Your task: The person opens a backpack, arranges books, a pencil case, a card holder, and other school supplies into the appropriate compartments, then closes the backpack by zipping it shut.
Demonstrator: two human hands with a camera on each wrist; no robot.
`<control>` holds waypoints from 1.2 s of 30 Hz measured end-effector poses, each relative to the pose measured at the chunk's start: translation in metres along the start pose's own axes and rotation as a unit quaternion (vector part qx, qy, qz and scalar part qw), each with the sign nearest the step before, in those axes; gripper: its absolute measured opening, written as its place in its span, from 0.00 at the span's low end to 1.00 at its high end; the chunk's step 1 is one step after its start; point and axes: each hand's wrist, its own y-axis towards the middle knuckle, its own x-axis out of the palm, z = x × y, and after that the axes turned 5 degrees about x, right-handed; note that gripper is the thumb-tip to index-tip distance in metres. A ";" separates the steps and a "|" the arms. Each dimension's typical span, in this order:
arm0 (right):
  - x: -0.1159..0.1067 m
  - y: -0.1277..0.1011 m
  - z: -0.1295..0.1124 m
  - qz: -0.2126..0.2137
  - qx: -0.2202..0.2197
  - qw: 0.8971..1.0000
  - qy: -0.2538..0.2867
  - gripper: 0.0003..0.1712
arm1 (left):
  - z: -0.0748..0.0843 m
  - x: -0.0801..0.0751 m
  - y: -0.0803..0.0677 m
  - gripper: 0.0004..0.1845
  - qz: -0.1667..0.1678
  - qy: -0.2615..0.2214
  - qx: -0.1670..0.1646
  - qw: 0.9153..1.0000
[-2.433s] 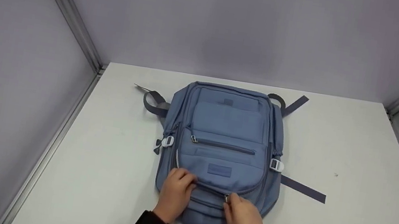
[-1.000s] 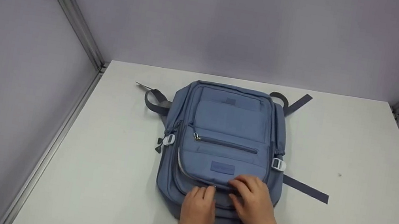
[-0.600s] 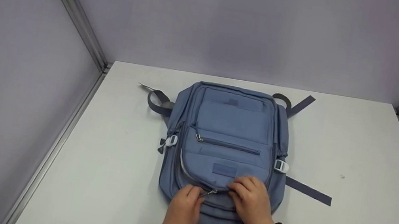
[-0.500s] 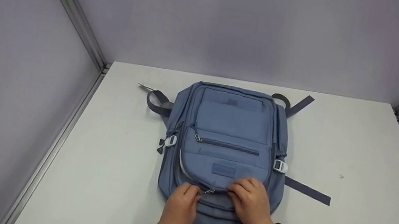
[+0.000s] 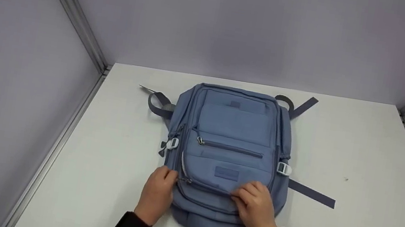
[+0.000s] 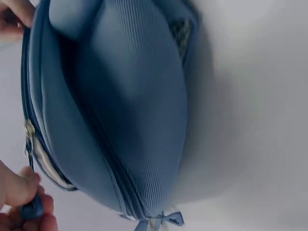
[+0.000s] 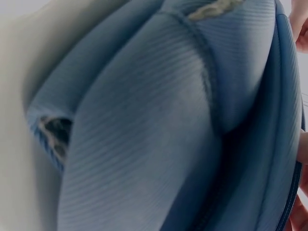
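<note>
A blue backpack [image 5: 231,142] lies flat on the white table [image 5: 362,155], front side up. My left hand [image 5: 172,178] is at the lower left corner of the front pocket and pinches the zipper pull [image 5: 184,180]. The left wrist view shows its fingers [image 6: 21,190] around a blue pull tab [image 6: 32,210], with the metal slider [image 6: 29,131] just above. My right hand [image 5: 243,196] grips the lower edge of the front pocket with curled fingers. Ribbed blue backpack fabric [image 7: 159,125] fills the right wrist view.
Grey straps [image 5: 311,193] trail from the backpack on the right, and a strap loop [image 5: 158,105] lies at the left. White buckles [image 5: 283,168] sit on both sides. Grey walls with metal rails [image 5: 77,29] enclose the table on three sides.
My left hand has moved left along the front pocket's lower edge, taking the zipper pull from the middle to the left corner. The right hand has stayed at the pocket's edge.
</note>
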 end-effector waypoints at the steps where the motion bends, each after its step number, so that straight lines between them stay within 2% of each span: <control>1: 0.000 0.000 0.001 0.000 0.002 1.000 -0.001 0.13 | -0.005 0.001 0.004 0.12 0.000 0.003 0.005 1.000; 7: -0.001 -0.001 0.002 0.007 0.000 1.000 -0.009 0.13 | -0.030 0.007 0.031 0.13 -0.008 0.016 0.019 1.000; 14: -0.001 -0.001 0.003 0.007 -0.003 1.000 -0.005 0.12 | -0.055 0.020 0.066 0.10 -0.033 0.033 0.060 0.997; 17: 0.000 -0.002 0.004 0.003 -0.004 1.000 -0.001 0.10 | -0.064 0.026 0.078 0.09 -0.046 0.035 0.063 0.996; 23: 0.000 -0.004 0.005 0.005 -0.009 1.000 0.015 0.09 | -0.081 0.041 0.100 0.09 -0.044 0.058 0.068 0.995; 26: 0.001 -0.005 0.004 0.002 -0.007 1.000 0.020 0.10 | -0.083 0.049 0.109 0.06 -0.039 0.073 0.051 0.995; 32: 0.002 -0.004 0.004 0.001 -0.012 1.000 0.015 0.11 | -0.075 0.066 0.120 0.05 -0.003 0.083 -0.014 0.996; 36: 0.001 -0.003 0.006 0.002 -0.012 1.000 0.006 0.11 | -0.071 0.071 0.122 0.04 -0.012 0.064 -0.045 0.997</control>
